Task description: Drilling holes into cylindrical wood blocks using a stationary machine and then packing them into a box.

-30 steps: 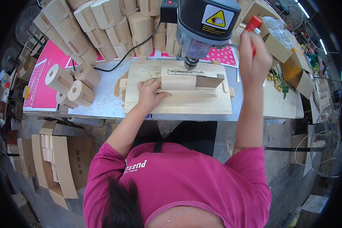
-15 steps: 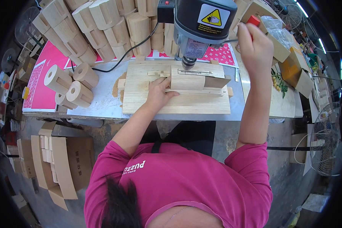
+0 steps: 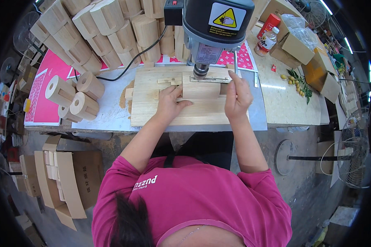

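Observation:
A pale wooden block (image 3: 201, 90) with a rounded front lies in a wooden jig board (image 3: 152, 113) on the bench. My left hand (image 3: 169, 102) grips the block's left end, thumb along the front and fingers behind. A slotted metal strip (image 3: 218, 79) runs across the top of the block. Over it is the chuck (image 3: 200, 71) of a dark drill press (image 3: 216, 35); the bit's tip cannot be made out. My right hand (image 3: 238, 96) is closed around the drill press lever (image 3: 236, 61), pulled down beside the block's right end.
Stacked wooden blocks (image 3: 105, 37) stand behind; several with round holes (image 3: 84, 106) sit at left. A black cable (image 3: 127, 68) crosses the bench. At right are a bottle (image 3: 266, 41), a red can (image 3: 269, 25), cartons (image 3: 290, 51) and a fruit sprig (image 3: 297, 82). A box of blocks (image 3: 66, 177) sits below left.
My right hand has come down and inward with the lever, from high at the right to beside the block. The chuck is slightly lower. My left hand keeps its hold on the block.

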The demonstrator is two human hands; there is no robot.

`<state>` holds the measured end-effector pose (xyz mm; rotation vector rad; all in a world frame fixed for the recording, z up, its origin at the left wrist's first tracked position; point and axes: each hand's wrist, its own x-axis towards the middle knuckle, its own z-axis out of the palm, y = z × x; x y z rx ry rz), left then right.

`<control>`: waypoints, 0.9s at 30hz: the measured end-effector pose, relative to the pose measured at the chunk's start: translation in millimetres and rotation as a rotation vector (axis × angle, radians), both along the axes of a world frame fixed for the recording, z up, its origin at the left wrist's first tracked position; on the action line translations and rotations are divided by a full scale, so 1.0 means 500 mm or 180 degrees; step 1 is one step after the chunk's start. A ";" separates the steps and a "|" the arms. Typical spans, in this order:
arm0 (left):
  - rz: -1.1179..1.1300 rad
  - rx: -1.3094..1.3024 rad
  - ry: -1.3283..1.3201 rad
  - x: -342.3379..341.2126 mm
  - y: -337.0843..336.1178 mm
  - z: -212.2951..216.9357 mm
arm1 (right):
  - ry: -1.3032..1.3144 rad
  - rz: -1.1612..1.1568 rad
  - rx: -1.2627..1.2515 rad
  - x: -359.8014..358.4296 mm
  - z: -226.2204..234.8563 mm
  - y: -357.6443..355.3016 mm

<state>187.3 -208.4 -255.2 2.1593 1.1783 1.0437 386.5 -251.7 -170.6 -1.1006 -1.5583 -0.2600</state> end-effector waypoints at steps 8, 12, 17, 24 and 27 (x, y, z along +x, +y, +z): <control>0.0028 0.0069 -0.0039 -0.001 0.002 -0.006 | -0.0082 0.0224 0.0150 0.008 0.001 0.008; 0.0067 0.0137 -0.0028 0.000 0.002 -0.005 | 0.0061 0.0028 0.0328 0.015 0.150 0.014; 0.0104 0.0291 -0.0108 0.006 -0.001 0.013 | -0.0223 -0.0554 -0.0619 0.062 0.295 0.184; 0.0060 -0.0983 -0.1000 0.011 0.017 -0.019 | 0.0996 0.0965 -0.1063 0.101 0.221 0.181; 0.0010 -0.0884 -0.1018 0.006 0.006 -0.005 | 0.0172 0.0706 -0.1712 0.132 0.121 0.117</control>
